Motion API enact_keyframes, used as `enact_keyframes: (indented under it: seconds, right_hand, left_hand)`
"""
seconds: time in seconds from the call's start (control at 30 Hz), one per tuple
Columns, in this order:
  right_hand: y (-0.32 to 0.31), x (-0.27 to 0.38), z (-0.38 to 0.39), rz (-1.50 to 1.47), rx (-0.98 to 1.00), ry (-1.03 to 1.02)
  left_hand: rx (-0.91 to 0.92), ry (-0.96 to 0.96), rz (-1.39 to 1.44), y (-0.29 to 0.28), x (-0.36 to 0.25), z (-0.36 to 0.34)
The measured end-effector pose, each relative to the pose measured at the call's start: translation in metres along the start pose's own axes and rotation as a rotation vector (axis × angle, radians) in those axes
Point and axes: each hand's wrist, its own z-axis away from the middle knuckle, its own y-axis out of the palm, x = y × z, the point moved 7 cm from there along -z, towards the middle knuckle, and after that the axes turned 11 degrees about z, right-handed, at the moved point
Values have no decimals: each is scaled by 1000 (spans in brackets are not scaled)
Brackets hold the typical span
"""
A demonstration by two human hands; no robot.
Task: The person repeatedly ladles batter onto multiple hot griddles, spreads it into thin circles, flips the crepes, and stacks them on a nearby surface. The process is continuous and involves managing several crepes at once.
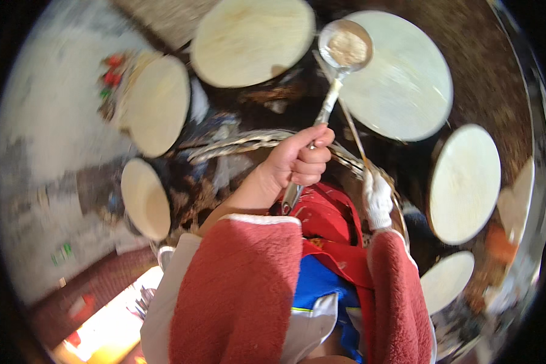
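My left hand [303, 156], bare, is wrapped round the handle of a metal ladle [333, 97]. The ladle's bowl holds a pale, cream-coloured mass and hangs over the left edge of a large round griddle covered in a pale layer [400, 79]. In a white knitted glove, my right hand [377, 193] grips a thin stick [353, 128], which slants up and to the left, passing behind the ladle near its bowl. Another round pale-topped griddle [252, 39] lies just left of the ladle's bowl.
More round pale surfaces ring me: two at left [158, 106], [145, 200], and two at right [465, 184], [448, 282]. A woven-looking rim [242, 144] curves in front of my body. Red and green items [112, 77] sit at the far left.
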Motion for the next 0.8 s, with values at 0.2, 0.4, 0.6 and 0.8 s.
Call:
enact_keyframes:
  seconds: [0.2, 0.4, 0.6, 0.8]
  right_hand:
    - [33, 87, -38, -269, 35, -142]
    - [95, 282, -86, 67, -19, -507]
    - [164, 414, -132, 395, 11, -667]
    - [179, 423, -149, 547, -15, -671]
  left_hand:
    - [-139, 320, -169, -25, -48, 138]
    - [-341, 611, -135, -56, -87, 291]
    - [-541, 815, -44, -74, -99, 381]
    - [-430, 820, -10, -84, -112, 411]
